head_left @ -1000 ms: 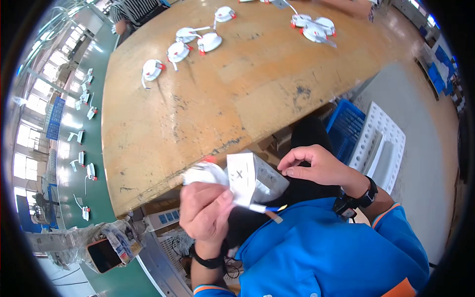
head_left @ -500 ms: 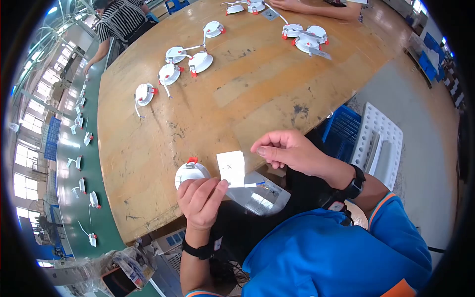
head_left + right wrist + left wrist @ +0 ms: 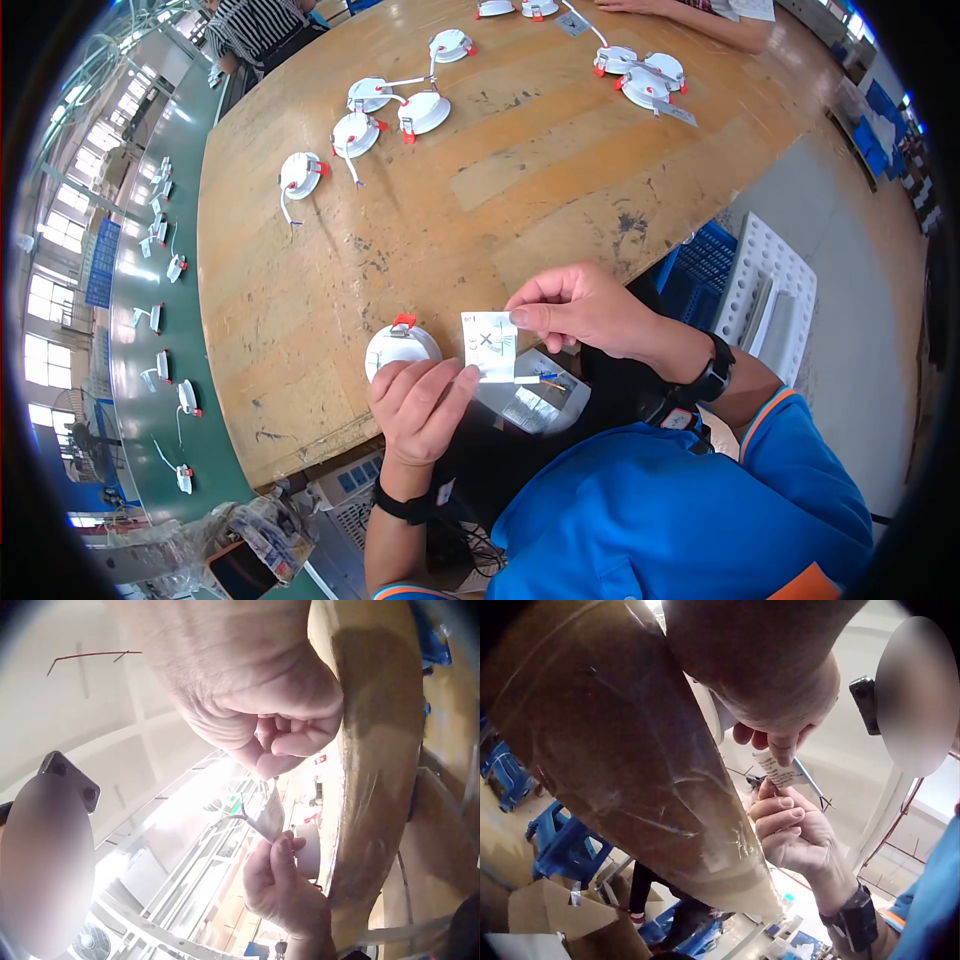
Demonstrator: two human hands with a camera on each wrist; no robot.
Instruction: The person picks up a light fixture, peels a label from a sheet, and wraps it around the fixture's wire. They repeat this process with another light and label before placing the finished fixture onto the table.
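Note:
A round white downlight [image 3: 398,347] with a red-tipped spring clip sits at the table's near edge, partly hidden behind my left hand [image 3: 420,410]. Thumb and fingers of that hand pinch its white cable [image 3: 526,380] at the bottom of a white printed label [image 3: 490,350] marked with a cross. Blue and yellow-brown wire ends stick out to the right of the label. My right hand [image 3: 590,315] pinches the label's upper right corner between thumb and forefinger. In the right wrist view the label [image 3: 270,814] stands between both hands.
Several more downlights [image 3: 424,112] lie across the wooden table [image 3: 330,260]. Below its edge, a clear plastic bag [image 3: 545,405] lies by my lap. A blue crate [image 3: 703,255] and a white perforated board [image 3: 770,290] stand at right. On the left, a green bench [image 3: 150,400] carries more lights.
Label and downlight have risen from my lap to the table's edge in my left hand. My right hand has come in and taken the label's corner; the label's print now faces up.

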